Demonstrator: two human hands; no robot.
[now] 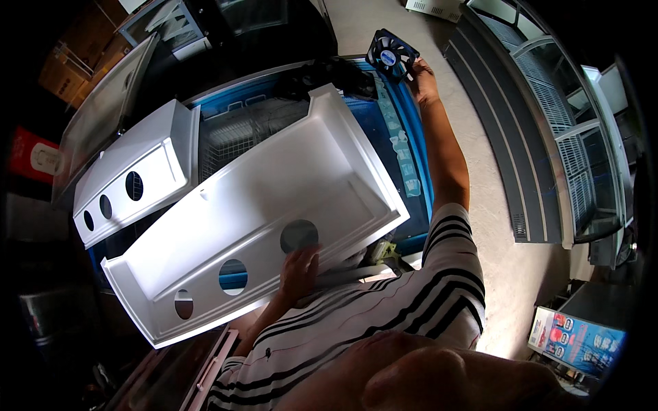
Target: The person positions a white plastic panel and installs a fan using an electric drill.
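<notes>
My right hand (423,81) holds a black square fan (388,56) at the top right of the freezer, fingers wrapped on its corner. My left hand (299,270) grips the large white plastic panel (226,205) beside its right-hand round hole; the panel has three such holes and lies tilted toward me across the chest freezer (419,164). More black fans (319,79) sit beyond the panel at the freezer's far edge. A second white panel (144,157) with three holes rests on the left part of the freezer. Wire baskets (233,137) show inside the freezer.
A glass-fronted display freezer (548,123) stands along the right, across a strip of floor (493,288). A glass lid (96,103) leans at the left, near cardboard boxes (75,68) and a red object (31,154). A printed panel (569,342) is at lower right.
</notes>
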